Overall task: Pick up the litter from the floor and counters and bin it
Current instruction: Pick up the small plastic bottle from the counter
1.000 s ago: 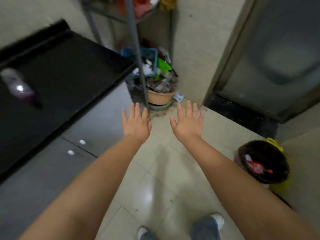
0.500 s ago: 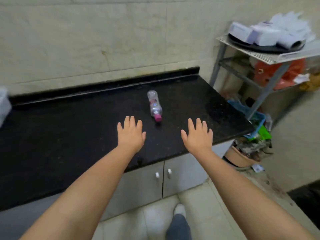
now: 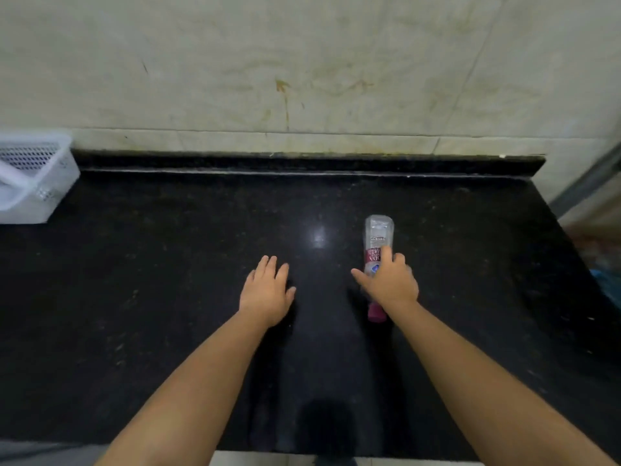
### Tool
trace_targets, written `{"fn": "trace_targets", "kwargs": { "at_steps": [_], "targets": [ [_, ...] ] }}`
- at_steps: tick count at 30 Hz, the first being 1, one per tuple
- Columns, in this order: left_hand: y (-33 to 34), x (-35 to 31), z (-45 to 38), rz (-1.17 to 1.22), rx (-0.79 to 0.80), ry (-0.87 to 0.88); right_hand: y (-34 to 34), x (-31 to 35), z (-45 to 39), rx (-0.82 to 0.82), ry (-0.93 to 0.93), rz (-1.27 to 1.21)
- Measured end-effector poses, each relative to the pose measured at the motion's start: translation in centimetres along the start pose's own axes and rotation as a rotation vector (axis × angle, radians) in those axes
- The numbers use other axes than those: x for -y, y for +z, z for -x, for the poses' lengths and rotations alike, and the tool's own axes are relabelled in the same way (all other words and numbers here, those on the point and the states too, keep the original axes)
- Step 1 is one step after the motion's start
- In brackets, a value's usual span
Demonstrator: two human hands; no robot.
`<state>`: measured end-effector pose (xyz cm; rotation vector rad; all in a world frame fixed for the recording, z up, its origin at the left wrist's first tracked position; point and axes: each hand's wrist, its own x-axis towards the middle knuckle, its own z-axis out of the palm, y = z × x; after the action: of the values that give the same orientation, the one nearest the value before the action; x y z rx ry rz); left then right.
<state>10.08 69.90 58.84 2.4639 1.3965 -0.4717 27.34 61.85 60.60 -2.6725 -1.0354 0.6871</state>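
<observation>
A clear plastic bottle (image 3: 378, 234) with a red label and a pink cap (image 3: 376, 313) lies on its side on the black counter (image 3: 168, 297), cap towards me. My right hand (image 3: 389, 284) lies on top of the bottle's middle. Its fingers drape over the bottle and its thumb sticks out to the left, away from the bottle. The bottle rests on the counter. My left hand (image 3: 267, 290) hovers flat and open over the counter, a little left of the bottle, holding nothing.
A white perforated plastic basket (image 3: 32, 179) stands at the counter's back left. A stained tiled wall (image 3: 302, 79) rises behind the counter. The metal rack's leg (image 3: 584, 183) shows at the right edge. The counter's front edge runs along the bottom of the view.
The view has swung from the floor and bin to face the counter. My right hand has reached forward and come down onto the bottle; my left hand stays open beside it.
</observation>
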Motion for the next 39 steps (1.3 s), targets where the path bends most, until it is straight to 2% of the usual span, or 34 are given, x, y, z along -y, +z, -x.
{"fn": "trace_targets", "kwargs": {
  "at_steps": [3, 9, 12, 15, 19, 23, 28, 34, 39],
  "targets": [
    [2.2, 0.2, -1.5, 0.045, 0.063, 0.039, 1.2, 0.6, -0.9, -0.014, 0.002, -0.031],
    [3.4, 0.9, -1.8, 0.078, 0.034, 0.087, 1.9, 1.0, -1.2, -0.060, 0.040, 0.017],
    [3.2, 1.1, -1.7, 0.076, 0.048, 0.118, 1.2, 1.4, -0.7, -0.030, 0.072, 0.021],
    [2.3, 1.0, -1.7, 0.048, 0.082, 0.111, -0.6, 0.7, 0.7, -0.056, 0.150, -0.065],
    [-0.4, -2.1, -1.7, 0.012, 0.081, 0.100, -3.2, -2.7, 5.1, -0.198, 0.276, -0.245],
    [-1.9, -10.2, 0.4, -0.051, 0.015, 0.363, -5.1, -8.7, 11.9, -0.347, 0.478, -0.388],
    [0.0, -23.0, 9.2, -0.182, -0.057, 0.817, -5.4, -18.4, 23.3, -0.572, 0.756, -0.522],
    [8.3, -36.6, 27.5, -0.349, -0.089, 1.383, -2.6, -30.9, 41.4, -0.754, 1.098, -0.623],
    [18.0, -43.9, 44.7, -0.431, 0.012, 1.671, 1.6, -40.5, 57.2, -0.837, 1.323, -0.770]
  ]
}}
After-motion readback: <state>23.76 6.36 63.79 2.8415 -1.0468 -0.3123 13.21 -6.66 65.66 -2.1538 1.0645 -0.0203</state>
